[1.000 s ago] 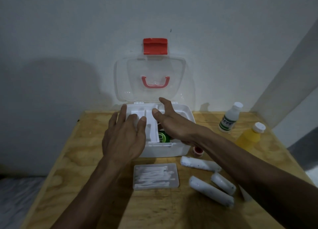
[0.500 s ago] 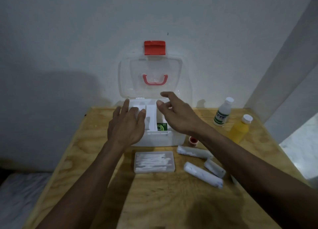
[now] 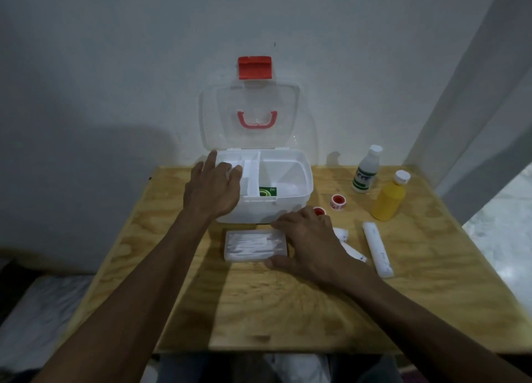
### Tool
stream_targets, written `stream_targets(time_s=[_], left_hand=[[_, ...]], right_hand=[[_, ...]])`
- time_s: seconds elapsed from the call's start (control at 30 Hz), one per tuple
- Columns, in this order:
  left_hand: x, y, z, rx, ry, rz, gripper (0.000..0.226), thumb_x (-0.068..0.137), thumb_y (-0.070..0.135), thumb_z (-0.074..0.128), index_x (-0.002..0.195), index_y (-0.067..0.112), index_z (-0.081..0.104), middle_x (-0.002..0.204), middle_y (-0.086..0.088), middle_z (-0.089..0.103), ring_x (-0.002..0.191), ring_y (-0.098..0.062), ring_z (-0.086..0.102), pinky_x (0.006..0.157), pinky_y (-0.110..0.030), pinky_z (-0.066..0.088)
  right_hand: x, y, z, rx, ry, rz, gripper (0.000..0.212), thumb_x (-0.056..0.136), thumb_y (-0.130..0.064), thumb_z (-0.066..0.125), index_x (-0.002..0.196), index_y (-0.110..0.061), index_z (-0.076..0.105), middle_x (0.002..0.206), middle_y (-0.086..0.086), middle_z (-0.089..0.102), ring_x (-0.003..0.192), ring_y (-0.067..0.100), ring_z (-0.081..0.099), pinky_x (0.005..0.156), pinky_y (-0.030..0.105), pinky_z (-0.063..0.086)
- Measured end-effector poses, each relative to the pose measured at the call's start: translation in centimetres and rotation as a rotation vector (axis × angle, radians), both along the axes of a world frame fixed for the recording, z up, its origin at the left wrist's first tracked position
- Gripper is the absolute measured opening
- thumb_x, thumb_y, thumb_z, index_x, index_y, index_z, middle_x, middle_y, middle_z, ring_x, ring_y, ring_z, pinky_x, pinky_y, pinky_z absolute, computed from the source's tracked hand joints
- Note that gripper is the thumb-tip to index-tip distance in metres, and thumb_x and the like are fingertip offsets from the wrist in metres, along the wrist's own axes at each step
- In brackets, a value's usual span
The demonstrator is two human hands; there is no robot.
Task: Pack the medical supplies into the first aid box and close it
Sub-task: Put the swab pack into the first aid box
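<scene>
The white first aid box point(image 3: 290, 207) stands at the table's far side, its clear lid point(image 3: 250, 115) with red handle and red latch upright against the wall. A white divided tray and a green packet point(image 3: 267, 192) lie inside. My left hand point(image 3: 213, 187) rests flat on the box's left rim and tray, fingers straight. My right hand point(image 3: 308, 238) spreads over the right end of a clear case of cotton swabs point(image 3: 253, 244), thumb at its near edge and fingers at its far corner. Under and beside this hand lie white bandage rolls point(image 3: 377, 247).
Two small red tape rolls point(image 3: 338, 202) sit right of the box. A white bottle point(image 3: 365, 171) and a yellow bottle point(image 3: 390, 197) stand at the back right. The wooden table point(image 3: 288, 305) ends at a wall behind and a wall corner on the right.
My right hand has left the box and come down to the swab case in front of it. The left hand has stayed on the box's left side. The camera has pulled back.
</scene>
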State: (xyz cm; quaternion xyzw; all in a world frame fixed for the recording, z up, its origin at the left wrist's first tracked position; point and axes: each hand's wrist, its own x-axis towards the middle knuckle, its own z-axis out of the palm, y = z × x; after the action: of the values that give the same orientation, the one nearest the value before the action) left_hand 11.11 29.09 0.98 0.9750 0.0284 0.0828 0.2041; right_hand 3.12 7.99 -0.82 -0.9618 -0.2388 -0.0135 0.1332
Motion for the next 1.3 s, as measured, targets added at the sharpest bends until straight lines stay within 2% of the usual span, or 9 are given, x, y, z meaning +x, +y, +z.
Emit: stream_targets(time_s=[0.2, 0.37, 0.5, 0.67, 0.87, 1.0, 1.1, 1.3], left_hand=[[-0.2, -0.2, 0.3, 0.002, -0.012, -0.002, 0.053, 0.101, 0.049, 0.028, 0.137, 0.020, 0.053, 0.161, -0.007, 0.023, 0.147, -0.034, 0.021, 0.118, -0.053, 0.022], [-0.3, -0.3, 0.4, 0.005, -0.010, 0.003, 0.053, 0.101, 0.048, 0.028, 0.138, 0.020, 0.053, 0.162, -0.006, 0.022, 0.147, -0.033, 0.021, 0.118, -0.050, 0.022], [-0.4, -0.3, 0.4, -0.001, -0.008, 0.008, 0.053, 0.100, 0.049, 0.028, 0.138, 0.021, 0.053, 0.162, -0.004, 0.022, 0.147, -0.033, 0.022, 0.117, -0.053, 0.024], [-0.6, -0.6, 0.7, 0.007, -0.004, 0.008, 0.049, 0.101, 0.047, 0.031, 0.138, 0.022, 0.051, 0.162, -0.004, 0.022, 0.146, -0.033, 0.023, 0.115, -0.055, 0.027], [-0.6, -0.3, 1.0, -0.023, 0.022, 0.007, 0.051, 0.100, 0.048, 0.028, 0.136, 0.022, 0.054, 0.162, -0.004, 0.020, 0.147, -0.034, 0.020, 0.115, -0.054, 0.026], [-0.7, -0.3, 0.9, 0.001, -0.001, -0.024, 0.047, 0.102, 0.043, 0.029, 0.134, 0.021, 0.056, 0.161, -0.006, 0.023, 0.147, -0.032, 0.021, 0.116, -0.050, 0.026], [-0.6, -0.4, 0.9, -0.016, 0.024, 0.018, 0.050, 0.101, 0.048, 0.027, 0.137, 0.024, 0.052, 0.163, -0.002, 0.019, 0.147, -0.032, 0.020, 0.115, -0.053, 0.027], [-0.6, -0.3, 0.6, -0.004, 0.011, 0.000, 0.051, 0.101, 0.047, 0.027, 0.137, 0.023, 0.052, 0.162, -0.004, 0.020, 0.147, -0.032, 0.021, 0.115, -0.053, 0.027]], right_hand=[[0.5, 0.0, -0.8, -0.026, 0.054, -0.015, 0.068, 0.078, -0.068, 0.058, 0.136, -0.034, 0.046, 0.142, -0.007, 0.046, 0.125, 0.018, 0.030, 0.100, 0.046, 0.025], [0.6, -0.1, -1.0, 0.001, 0.075, -0.003, 0.063, 0.079, -0.066, 0.060, 0.131, -0.034, 0.049, 0.142, -0.007, 0.046, 0.125, 0.018, 0.029, 0.102, 0.047, 0.022], [0.0, -0.3, -0.8, 0.007, 0.120, -0.004, 0.063, 0.080, -0.067, 0.057, 0.131, -0.033, 0.046, 0.141, -0.006, 0.045, 0.128, 0.017, 0.029, 0.111, 0.051, 0.017], [-1.5, -0.8, 0.9, -0.011, 0.135, 0.015, 0.065, 0.080, -0.067, 0.057, 0.133, -0.032, 0.043, 0.140, -0.005, 0.043, 0.126, 0.015, 0.029, 0.110, 0.047, 0.018], [-2.0, -3.0, 7.0, 0.014, 0.038, 0.045, 0.077, 0.076, -0.075, 0.051, 0.136, -0.027, 0.046, 0.135, -0.004, 0.050, 0.122, 0.015, 0.032, 0.100, 0.040, 0.024], [1.3, -4.8, 10.5, 0.022, -0.081, -0.052, 0.070, 0.079, -0.066, 0.058, 0.135, -0.025, 0.048, 0.131, -0.001, 0.053, 0.122, 0.019, 0.036, 0.098, 0.042, 0.027], [4.7, -5.3, 11.6, -0.053, -0.121, -0.142, 0.068, 0.081, -0.065, 0.057, 0.133, -0.023, 0.049, 0.133, 0.002, 0.053, 0.124, 0.023, 0.036, 0.098, 0.043, 0.027], [8.9, -4.4, 10.8, -0.232, -0.129, -0.213, 0.067, 0.081, -0.065, 0.059, 0.130, -0.020, 0.053, 0.130, 0.005, 0.056, 0.123, 0.026, 0.038, 0.099, 0.047, 0.028]])
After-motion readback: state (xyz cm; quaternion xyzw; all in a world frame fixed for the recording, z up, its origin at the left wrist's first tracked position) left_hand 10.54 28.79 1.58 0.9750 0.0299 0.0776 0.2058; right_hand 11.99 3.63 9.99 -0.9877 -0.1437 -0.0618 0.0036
